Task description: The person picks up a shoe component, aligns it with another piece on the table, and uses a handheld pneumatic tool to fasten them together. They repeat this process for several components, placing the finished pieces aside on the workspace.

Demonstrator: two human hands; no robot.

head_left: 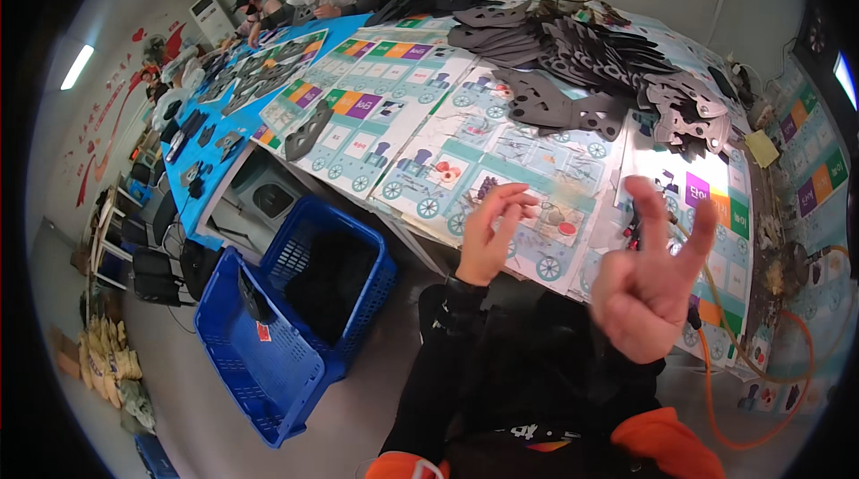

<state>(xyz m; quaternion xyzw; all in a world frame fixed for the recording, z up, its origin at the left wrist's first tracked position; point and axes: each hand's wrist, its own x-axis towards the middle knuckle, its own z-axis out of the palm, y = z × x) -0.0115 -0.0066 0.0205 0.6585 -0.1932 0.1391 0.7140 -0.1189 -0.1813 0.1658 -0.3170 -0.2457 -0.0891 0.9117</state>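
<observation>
Two bare hands, head view. Left hand (490, 233): fingers loosely extended, grip slack and unfilled, above the near part of the table (461, 152). Right hand (649, 300): two fingers raised and spread, the others curled, gripping no visible item. Grey cut pieces (540, 101): flat, matt, curved in outline, pierced with round and elongated holes; they lie on the table beyond the hands. A stack (687, 117) of similar pieces sits to their right, paler under bright light. A larger heap (582, 45) overlaps behind, darker in parts. One single piece (309, 132) lies apart at left. Blue baskets (367, 300), lattice-walled, stand beside the table.
</observation>
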